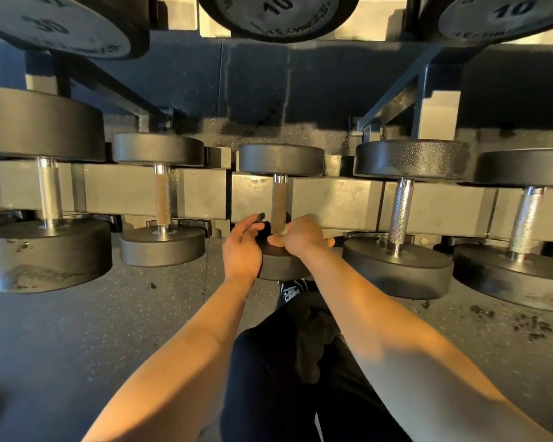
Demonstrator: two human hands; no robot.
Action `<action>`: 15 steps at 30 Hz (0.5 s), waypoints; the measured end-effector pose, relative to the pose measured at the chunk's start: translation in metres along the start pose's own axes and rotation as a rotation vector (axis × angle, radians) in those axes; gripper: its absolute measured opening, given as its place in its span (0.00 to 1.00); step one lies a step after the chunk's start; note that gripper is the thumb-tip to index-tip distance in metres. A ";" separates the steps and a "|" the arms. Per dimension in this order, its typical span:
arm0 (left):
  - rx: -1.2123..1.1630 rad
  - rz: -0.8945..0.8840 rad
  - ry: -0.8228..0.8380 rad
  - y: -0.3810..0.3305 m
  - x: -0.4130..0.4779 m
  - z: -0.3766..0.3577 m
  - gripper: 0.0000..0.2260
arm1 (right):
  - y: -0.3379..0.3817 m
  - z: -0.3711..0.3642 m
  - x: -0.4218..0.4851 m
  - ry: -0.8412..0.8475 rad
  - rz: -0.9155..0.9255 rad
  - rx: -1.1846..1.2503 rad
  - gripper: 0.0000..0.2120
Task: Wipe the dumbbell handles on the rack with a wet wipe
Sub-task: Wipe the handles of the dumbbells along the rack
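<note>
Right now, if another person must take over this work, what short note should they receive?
Right hand: grips a white wet wipe around the near end of the middle dumbbell handle.
Left hand: open beside that handle, holding nothing.
Done: cannot tell which handles are already wiped.
Left: finish the middle handle, then check the two left handles and two right handles on the rack.

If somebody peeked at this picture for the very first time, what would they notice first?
Probably the two bare arms reaching up the middle to a black round-ended dumbbell with a dull metal handle on the grey metal rack. The right hand grips the handle's near end with a bit of white wet wipe, and the left hand is beside it. Overhead hang big black weights stamped 10.
</note>
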State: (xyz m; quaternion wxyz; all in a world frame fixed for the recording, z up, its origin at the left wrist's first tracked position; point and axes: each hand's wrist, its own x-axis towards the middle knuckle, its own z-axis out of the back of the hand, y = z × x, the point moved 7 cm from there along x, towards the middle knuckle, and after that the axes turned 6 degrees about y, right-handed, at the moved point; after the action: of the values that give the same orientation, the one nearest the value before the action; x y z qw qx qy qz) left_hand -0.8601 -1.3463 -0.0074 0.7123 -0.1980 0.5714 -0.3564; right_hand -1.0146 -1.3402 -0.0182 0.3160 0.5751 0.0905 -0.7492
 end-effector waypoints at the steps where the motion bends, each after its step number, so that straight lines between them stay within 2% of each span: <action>1: 0.009 0.010 0.003 0.000 0.000 0.000 0.18 | 0.001 0.001 0.003 0.035 0.012 -0.006 0.27; 4: 0.084 0.013 -0.002 -0.004 -0.003 0.001 0.18 | -0.006 0.006 0.003 0.067 0.053 0.093 0.25; 6: 0.193 -0.004 0.016 -0.013 -0.009 -0.005 0.18 | -0.014 0.012 -0.001 -0.030 0.076 0.117 0.17; 7: 0.255 -0.026 0.035 -0.018 -0.012 -0.009 0.18 | -0.016 0.015 -0.004 -0.098 0.119 0.105 0.11; 8: 0.304 -0.060 0.048 -0.020 -0.016 -0.013 0.19 | -0.015 0.019 -0.008 -0.174 0.190 0.120 0.08; 9: 0.332 -0.096 0.043 -0.021 -0.019 -0.015 0.20 | -0.012 0.025 -0.013 -0.257 0.284 0.165 0.09; 11: 0.322 -0.119 -0.006 -0.018 -0.021 -0.014 0.20 | 0.003 0.040 -0.027 -0.389 0.472 0.336 0.04; 13: 0.284 -0.106 -0.054 -0.016 -0.019 -0.011 0.21 | 0.019 0.048 -0.031 -0.421 0.579 0.422 0.09; 15: 0.229 -0.093 -0.067 -0.014 -0.019 -0.010 0.21 | 0.029 0.044 -0.027 -0.422 0.622 0.361 0.07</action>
State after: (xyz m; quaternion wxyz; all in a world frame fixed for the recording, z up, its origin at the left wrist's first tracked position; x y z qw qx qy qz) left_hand -0.8751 -1.3409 0.0122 0.7314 -0.1534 0.4932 -0.4452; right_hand -1.0295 -1.3748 0.0275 0.4332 0.4549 -0.2870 -0.7232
